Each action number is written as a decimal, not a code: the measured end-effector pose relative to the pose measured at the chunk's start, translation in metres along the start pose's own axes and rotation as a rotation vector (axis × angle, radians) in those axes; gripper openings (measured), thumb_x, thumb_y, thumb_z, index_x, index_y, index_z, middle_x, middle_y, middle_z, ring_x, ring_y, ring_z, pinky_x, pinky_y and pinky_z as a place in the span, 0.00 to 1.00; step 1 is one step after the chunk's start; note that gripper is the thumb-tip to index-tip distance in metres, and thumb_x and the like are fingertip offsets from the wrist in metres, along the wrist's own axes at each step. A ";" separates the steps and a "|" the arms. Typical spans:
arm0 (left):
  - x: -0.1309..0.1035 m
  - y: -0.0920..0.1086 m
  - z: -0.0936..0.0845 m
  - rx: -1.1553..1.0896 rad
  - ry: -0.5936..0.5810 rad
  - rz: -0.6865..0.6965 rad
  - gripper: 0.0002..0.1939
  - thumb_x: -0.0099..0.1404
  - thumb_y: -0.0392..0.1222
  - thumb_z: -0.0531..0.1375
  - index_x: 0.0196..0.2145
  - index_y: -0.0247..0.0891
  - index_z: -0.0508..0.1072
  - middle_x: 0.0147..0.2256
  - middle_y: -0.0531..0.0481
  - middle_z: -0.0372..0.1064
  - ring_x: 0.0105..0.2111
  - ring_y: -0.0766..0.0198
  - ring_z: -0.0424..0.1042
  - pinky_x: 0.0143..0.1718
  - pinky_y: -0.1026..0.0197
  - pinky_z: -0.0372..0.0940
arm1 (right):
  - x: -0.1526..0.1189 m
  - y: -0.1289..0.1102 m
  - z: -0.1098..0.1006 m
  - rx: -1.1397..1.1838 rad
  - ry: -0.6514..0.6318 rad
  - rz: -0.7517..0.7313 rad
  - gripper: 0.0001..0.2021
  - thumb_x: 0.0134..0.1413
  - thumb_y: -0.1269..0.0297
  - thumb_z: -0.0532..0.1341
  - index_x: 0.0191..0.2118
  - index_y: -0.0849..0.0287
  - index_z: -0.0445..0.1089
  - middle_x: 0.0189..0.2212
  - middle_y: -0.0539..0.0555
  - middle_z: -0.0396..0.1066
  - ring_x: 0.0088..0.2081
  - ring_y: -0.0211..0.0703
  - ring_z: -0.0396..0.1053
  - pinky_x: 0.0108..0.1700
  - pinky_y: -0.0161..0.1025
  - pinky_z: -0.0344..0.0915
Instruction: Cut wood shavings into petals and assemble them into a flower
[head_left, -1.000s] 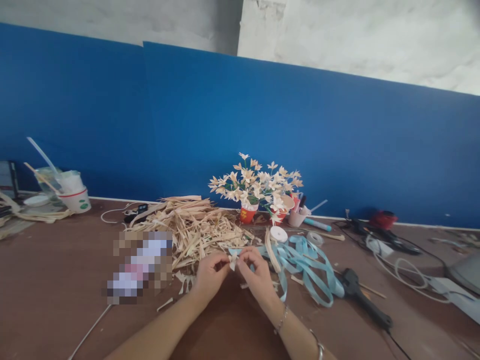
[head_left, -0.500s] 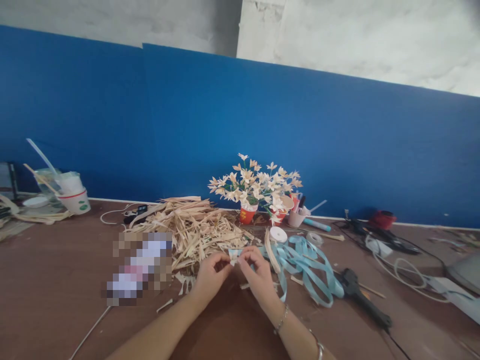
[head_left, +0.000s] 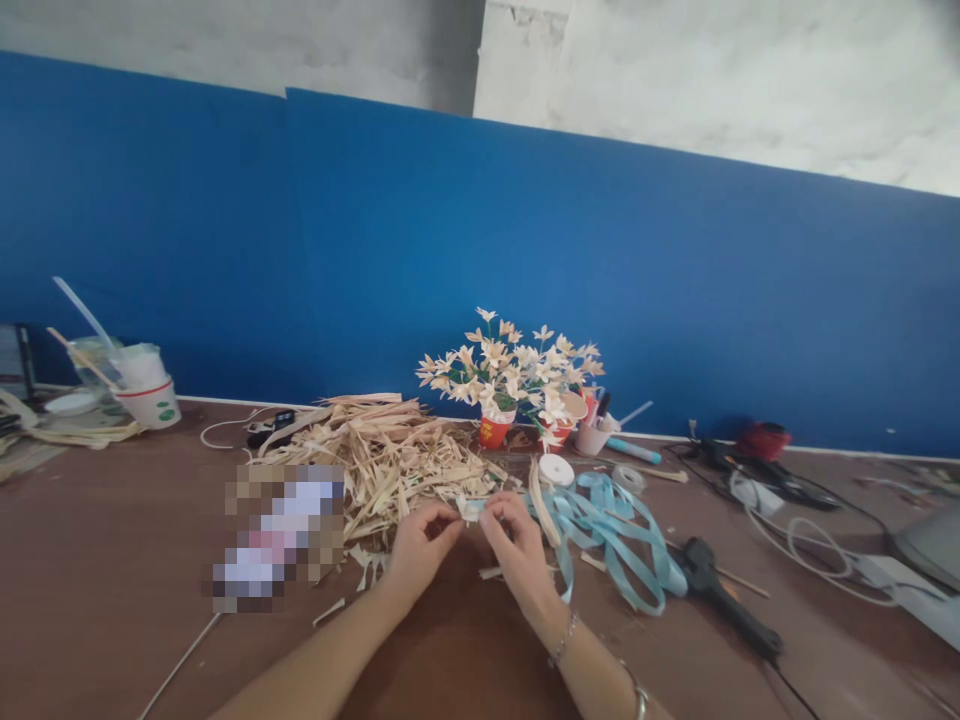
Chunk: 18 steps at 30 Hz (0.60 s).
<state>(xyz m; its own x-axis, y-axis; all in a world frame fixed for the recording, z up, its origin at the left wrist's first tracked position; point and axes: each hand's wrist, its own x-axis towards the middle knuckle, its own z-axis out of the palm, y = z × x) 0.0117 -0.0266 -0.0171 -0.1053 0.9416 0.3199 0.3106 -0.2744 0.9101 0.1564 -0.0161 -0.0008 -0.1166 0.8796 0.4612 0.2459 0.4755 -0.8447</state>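
Observation:
Between the fingertips of my two hands, in front of the heap of dry husk strips, is a small whitish piece (head_left: pixel 470 509); its exact kind is too small to make out. My left hand (head_left: pixel 424 545) pinches toward its left side, thumb and forefinger together. From the other side my right hand (head_left: pixel 519 548) is closed in a pinch, with its fingers curled. Just behind them lies the pile of pale dry husk strips (head_left: pixel 390 450). Loops of light blue ribbon (head_left: pixel 622 545) spread to the right of my right hand, near a white ribbon spool (head_left: pixel 556 470).
Husk flowers (head_left: pixel 495 358) stand in red paper cups (head_left: pixel 494 430) by the blue partition (head_left: pixel 375 250). A black glue gun (head_left: pixel 731 600) and cables (head_left: pixel 810 550) lie right. At left are a blurred-out device (head_left: pixel 274 535) and a white cup (head_left: pixel 150 403).
My fingertips have drawn slightly apart, and the whitish piece between them appears flatter and a little turned. The things on the table stay where they were.

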 end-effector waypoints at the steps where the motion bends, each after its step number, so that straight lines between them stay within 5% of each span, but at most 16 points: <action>1: 0.000 0.001 0.000 -0.002 -0.002 0.001 0.06 0.52 0.40 0.57 0.22 0.37 0.71 0.23 0.50 0.70 0.27 0.62 0.68 0.29 0.62 0.63 | 0.000 0.000 0.000 -0.010 -0.011 -0.009 0.11 0.52 0.66 0.56 0.20 0.58 0.59 0.28 0.51 0.61 0.31 0.39 0.62 0.31 0.35 0.59; 11: 0.001 -0.004 0.002 0.009 -0.006 0.005 0.05 0.51 0.40 0.58 0.21 0.37 0.71 0.23 0.50 0.70 0.26 0.62 0.68 0.30 0.62 0.63 | 0.009 0.006 -0.008 -0.105 0.039 0.025 0.08 0.52 0.63 0.55 0.25 0.59 0.63 0.27 0.51 0.65 0.31 0.40 0.64 0.32 0.36 0.61; 14: 0.001 -0.006 0.001 0.022 -0.003 -0.004 0.07 0.52 0.42 0.58 0.21 0.37 0.71 0.23 0.50 0.70 0.27 0.61 0.69 0.29 0.61 0.63 | 0.028 0.002 -0.049 -0.236 0.086 0.113 0.09 0.51 0.60 0.54 0.33 0.59 0.67 0.29 0.53 0.69 0.30 0.41 0.65 0.32 0.37 0.61; 18: 0.001 -0.009 0.000 0.018 0.015 -0.017 0.08 0.52 0.45 0.58 0.22 0.37 0.72 0.24 0.50 0.71 0.28 0.60 0.70 0.29 0.61 0.64 | 0.035 0.014 -0.156 -0.600 0.136 0.240 0.10 0.45 0.62 0.55 0.34 0.58 0.69 0.32 0.55 0.72 0.33 0.45 0.68 0.35 0.39 0.61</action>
<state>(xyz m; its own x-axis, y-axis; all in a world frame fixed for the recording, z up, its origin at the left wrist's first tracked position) 0.0088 -0.0230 -0.0248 -0.1246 0.9430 0.3087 0.3258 -0.2550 0.9104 0.3057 0.0193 0.0454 0.1216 0.9318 0.3421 0.7480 0.1406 -0.6486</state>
